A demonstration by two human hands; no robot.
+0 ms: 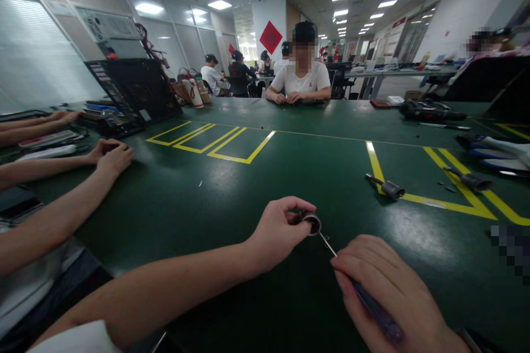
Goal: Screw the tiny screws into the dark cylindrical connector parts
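Note:
My left hand (275,231) grips a small round metal cup (313,224) between thumb and fingers, its open end turned toward me and to the right. My right hand (385,287) is closed around a screwdriver with a dark purple handle (375,309). The screwdriver's thin shaft (328,244) reaches to the rim of the cup; whether its tip touches anything inside is hidden. A tiny metal part (327,238) lies on the table just beside the shaft. Farther right are two metal pistons with rods, one (392,190) near the yellow tape and another (476,181) beyond it.
The green table (165,198) bears yellow tape outlines (229,159). A neighbour's hands (114,157) work at the left. Another person (304,80) sits across the table. A black case (138,91) stands back left; gloves (501,151) and a black pouch (433,110) lie right.

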